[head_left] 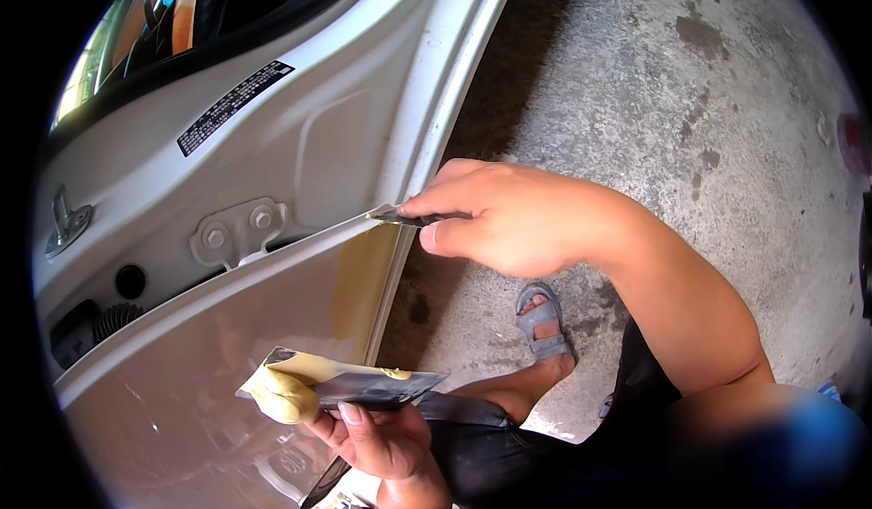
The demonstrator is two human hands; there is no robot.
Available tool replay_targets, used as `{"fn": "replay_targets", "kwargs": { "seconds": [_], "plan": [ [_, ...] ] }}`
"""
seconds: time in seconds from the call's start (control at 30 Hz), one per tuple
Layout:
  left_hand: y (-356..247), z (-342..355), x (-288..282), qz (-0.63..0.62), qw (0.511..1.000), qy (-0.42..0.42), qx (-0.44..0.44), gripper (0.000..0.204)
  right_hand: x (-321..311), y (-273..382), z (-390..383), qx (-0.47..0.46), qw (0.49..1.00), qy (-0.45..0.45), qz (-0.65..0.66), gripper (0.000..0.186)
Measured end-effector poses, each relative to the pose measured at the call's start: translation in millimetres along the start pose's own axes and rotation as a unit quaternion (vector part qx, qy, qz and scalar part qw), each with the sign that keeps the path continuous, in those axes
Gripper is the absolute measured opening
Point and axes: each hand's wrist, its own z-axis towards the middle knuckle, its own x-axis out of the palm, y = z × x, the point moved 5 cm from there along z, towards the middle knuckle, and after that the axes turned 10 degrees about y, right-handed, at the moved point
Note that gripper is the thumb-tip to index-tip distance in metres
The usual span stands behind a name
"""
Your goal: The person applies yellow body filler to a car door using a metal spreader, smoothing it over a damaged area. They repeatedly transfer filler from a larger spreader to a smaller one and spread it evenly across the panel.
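My left hand (pixel 381 441) is closed on a flat dark plate (pixel 372 386), thumb at its near edge. A thick lump of yellow putty (pixel 286 395) sits at the plate's left end, with smears along the far edge. Between the thumb and fingers of my right hand (pixel 518 218) is a thin dark putty spreader (pixel 404 219). Its tip meets the upper corner of a light-coloured car door (pixel 227 364), beside the door's outer edge. A band of yellow filler (pixel 361 277) runs down the door's surface below that tip.
White car bodywork (pixel 354 128) rises behind the door, with a bolted hinge plate (pixel 238 229), a metal striker loop (pixel 68 223) and a black label (pixel 234 108). The stained concrete floor (pixel 654 100) lies to the right. My sandalled foot (pixel 542 323) stands on it below my right hand.
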Motion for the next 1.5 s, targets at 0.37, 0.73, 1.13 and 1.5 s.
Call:
{"fn": "replay_targets", "kwargs": {
  "seconds": [0.37,0.73,1.13,1.5],
  "plan": [
    [-1,-5,-7,0.009,1.000,-0.001,0.003,0.052,21,-27,10,0.046,0.998,-0.019,0.047,0.047],
    [-4,-5,-4,0.006,1.000,0.012,0.002,0.052,33,0,1,0.022,0.994,-0.077,0.068,0.044],
    [0,-7,0,0.018,0.997,-0.001,-0.078,0.054,83,21,-64,-0.393,0.864,0.001,0.316,0.047],
    [-9,-10,-5,0.025,0.999,0.036,0.018,0.049,89,-57,-5,-0.170,0.877,-0.439,-0.097,0.053]
  ]
}}
